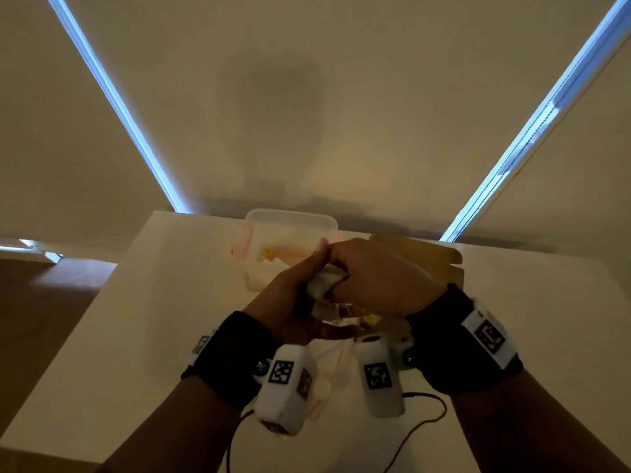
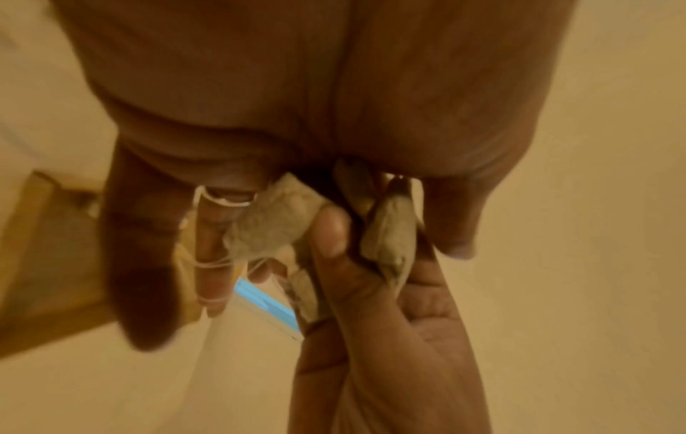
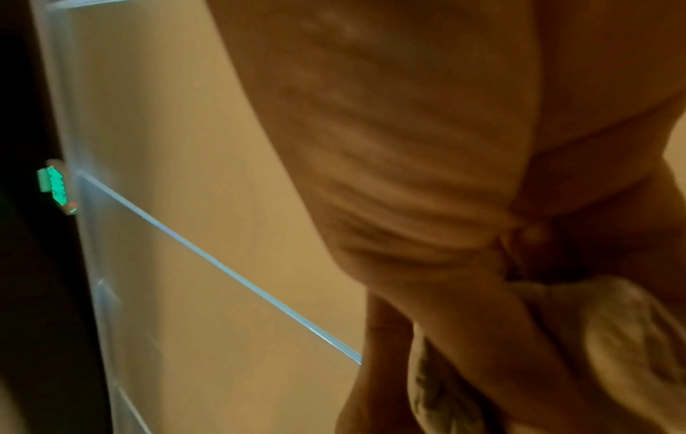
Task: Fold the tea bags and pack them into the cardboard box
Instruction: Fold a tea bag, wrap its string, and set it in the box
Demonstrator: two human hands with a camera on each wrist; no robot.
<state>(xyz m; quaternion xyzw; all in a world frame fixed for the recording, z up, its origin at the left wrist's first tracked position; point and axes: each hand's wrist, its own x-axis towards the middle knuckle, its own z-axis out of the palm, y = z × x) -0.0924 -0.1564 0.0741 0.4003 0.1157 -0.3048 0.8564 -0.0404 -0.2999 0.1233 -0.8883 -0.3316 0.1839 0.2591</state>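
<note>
Pale, crumpled paper marks the centre of the scene: a soft grey-white tea bag (image 1: 323,283) is pinched between a person's two bare hands, held together above a cream-white table (image 1: 532,322). The left hand (image 1: 290,302) closes on the bag from below with its thumb raised, while the right hand (image 1: 382,281) curls over it from above, fingers bent round the pouch. In the left wrist view the bag's fibrous, lumpy paper (image 2: 273,223) bulges between the fingertips, and a thin white string (image 2: 222,202) loops several times round one finger. The right wrist view is blurred; it shows only wrinkled paper (image 3: 623,337) below the palm.

Behind the hands stands a clear, rounded-rectangle plastic container (image 1: 290,240) with pale orange clips, something yellow and orange showing inside it. Just right of it, partly hidden by the right hand, sits the brown cardboard box (image 1: 426,257), its flaps open and its edges matte and square.

More tea bags with strings (image 1: 327,367) lie loose on the table under the wrists, along with a small yellow tag (image 1: 370,320) whose print is too small to read. Black fabric wristbands (image 1: 239,349) carry white plastic camera modules (image 1: 283,387) bearing square black-and-white coded markers; a thin black cable (image 1: 420,421) trails across the tabletop. No brand or legible writing can be made out.
</note>
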